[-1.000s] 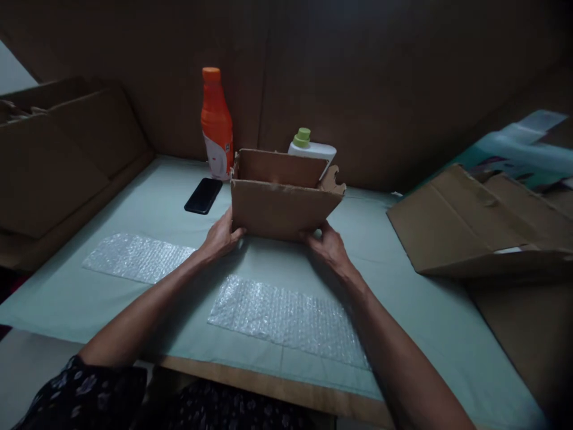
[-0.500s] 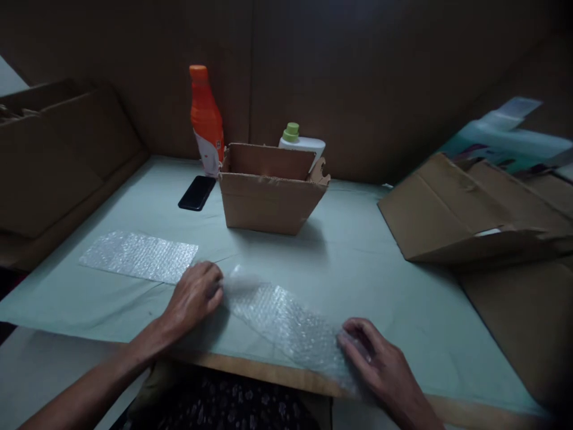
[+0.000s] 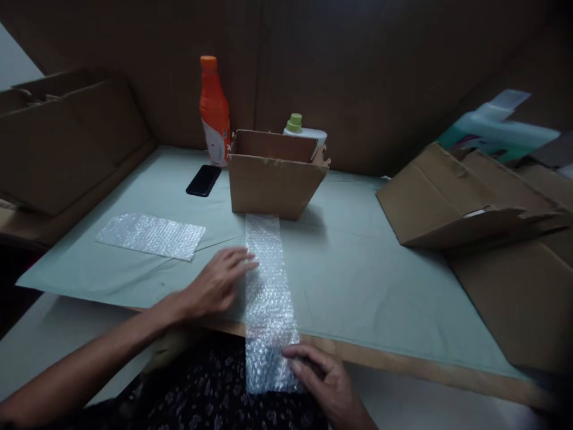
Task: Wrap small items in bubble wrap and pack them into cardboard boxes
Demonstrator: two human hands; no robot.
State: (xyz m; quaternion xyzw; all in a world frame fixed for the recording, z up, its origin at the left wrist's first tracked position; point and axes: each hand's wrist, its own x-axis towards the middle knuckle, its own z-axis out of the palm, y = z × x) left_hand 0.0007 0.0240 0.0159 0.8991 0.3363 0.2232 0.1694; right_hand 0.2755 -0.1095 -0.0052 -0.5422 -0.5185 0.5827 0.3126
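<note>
— What lies on the desk (image 3: pixel 358 280)?
— An open cardboard box (image 3: pixel 273 182), and a bubble-wrap strip (image 3: pixel 267 286) running from it past the near edge.
— The hands?
— Left hand (image 3: pixel 219 282) flat on the strip, fingers spread; right hand (image 3: pixel 324 382) pinches its near end.

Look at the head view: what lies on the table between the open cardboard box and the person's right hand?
In the head view, a bubble wrap strip runs from the cardboard box to the right hand, past the table edge.
</note>
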